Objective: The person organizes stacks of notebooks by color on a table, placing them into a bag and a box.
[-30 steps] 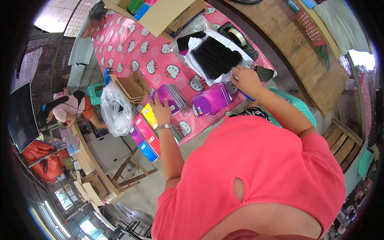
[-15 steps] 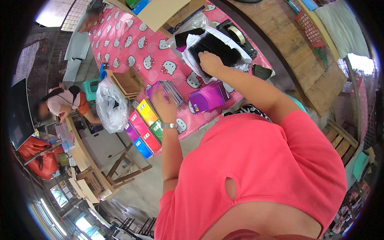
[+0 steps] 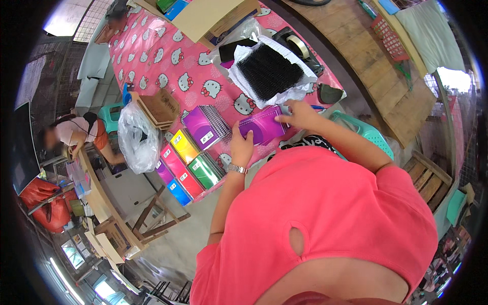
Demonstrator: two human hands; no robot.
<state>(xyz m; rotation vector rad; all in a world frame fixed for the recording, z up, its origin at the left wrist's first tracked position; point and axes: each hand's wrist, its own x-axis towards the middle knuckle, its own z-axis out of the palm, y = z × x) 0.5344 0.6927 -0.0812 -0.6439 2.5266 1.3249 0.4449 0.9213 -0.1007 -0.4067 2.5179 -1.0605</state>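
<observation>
My left hand (image 3: 242,145) and my right hand (image 3: 301,115) grip a purple spiral notebook (image 3: 263,123) at its two ends, close to the table's near edge. The left thumb lies over its cover; the fingers beneath are hidden. Just left of it stands a stack of purple spiral notebooks (image 3: 197,126). Beside that stack are a yellow notebook (image 3: 184,145), a green notebook (image 3: 207,171), a red notebook (image 3: 190,181) and a blue notebook (image 3: 179,192). Beyond my right hand, a mat of black coil-like strands (image 3: 268,73) rests on crumpled white paper (image 3: 300,87).
A pink patterned cloth (image 3: 168,56) covers the table. On it are a cardboard box (image 3: 216,20), a tape dispenser (image 3: 300,46) and a brown open carton (image 3: 158,109). A clear plastic bag (image 3: 138,140) hangs at the left edge. Another person (image 3: 76,131) bends over a bench at left.
My right hand has left the black strands and come nearer to the purple notebook. My left hand has moved right from the purple stack to the same notebook.
</observation>
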